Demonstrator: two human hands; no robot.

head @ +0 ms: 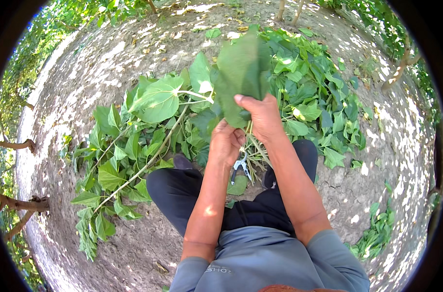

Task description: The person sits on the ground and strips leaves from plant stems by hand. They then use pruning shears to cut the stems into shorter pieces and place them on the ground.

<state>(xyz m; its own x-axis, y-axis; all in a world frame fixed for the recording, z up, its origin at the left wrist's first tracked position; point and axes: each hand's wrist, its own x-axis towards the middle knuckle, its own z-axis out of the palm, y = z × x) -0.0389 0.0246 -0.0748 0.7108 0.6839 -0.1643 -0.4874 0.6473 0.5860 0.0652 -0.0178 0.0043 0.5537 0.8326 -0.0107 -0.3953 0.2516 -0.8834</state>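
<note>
Large green leaves (237,69), blurred by motion, are gripped in my right hand (263,113), its thumb lying across them. Just to the left and lower, my left hand (227,140) has its fingers curled at the lower edge of these leaves; whether it pinches a leaf or stem is hidden. Pruning shears (241,168) lie on the ground below my hands, beside bare cut stems (258,155). Leafy branches (144,166) lie at the left, one long pale stem running diagonally. A big heap of leaves (309,87) lies at the upper right.
My bent knees are on both sides of the shears. A single leaf (237,185) lies between my feet. A smaller pile of leaves (376,226) is on the cracked soil at the lower right. Tree trunks and branches (20,204) stand around the rim.
</note>
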